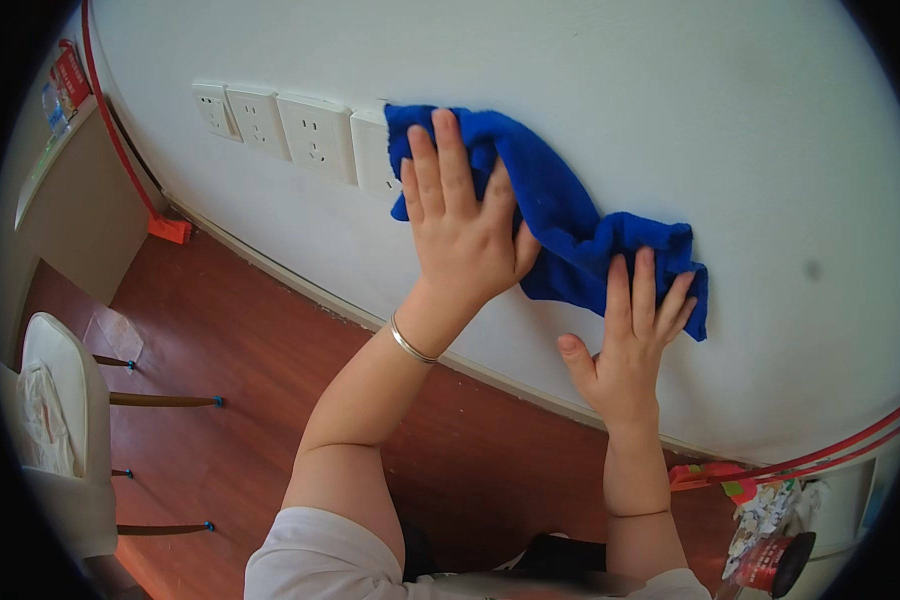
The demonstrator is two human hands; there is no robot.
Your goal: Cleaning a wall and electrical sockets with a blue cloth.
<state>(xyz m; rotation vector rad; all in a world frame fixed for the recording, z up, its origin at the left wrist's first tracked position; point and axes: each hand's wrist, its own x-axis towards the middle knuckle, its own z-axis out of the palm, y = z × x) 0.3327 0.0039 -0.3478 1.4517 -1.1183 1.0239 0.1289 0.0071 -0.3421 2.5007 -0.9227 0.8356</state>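
A crumpled blue cloth [562,202] lies spread against the white wall [720,135]. My left hand [461,214] presses the cloth's left part flat with spread fingers, a silver bangle on that wrist. The fingertips of my right hand [637,337] rest on the cloth's lower right part, its thumb held apart over the bare wall. Beside my left hand, the cloth covers part of a white wall socket [371,150]. More sockets continue to the left, among them a double-outlet plate [316,139] and one with a switch [216,111].
A white chair [56,397] with a plastic bag stands at left on the reddish wood floor [232,330]. Behind it are a counter [82,180] and an orange broom [169,229]. At lower right lie paper scraps [765,517] and a red tub with a dark lid [765,562].
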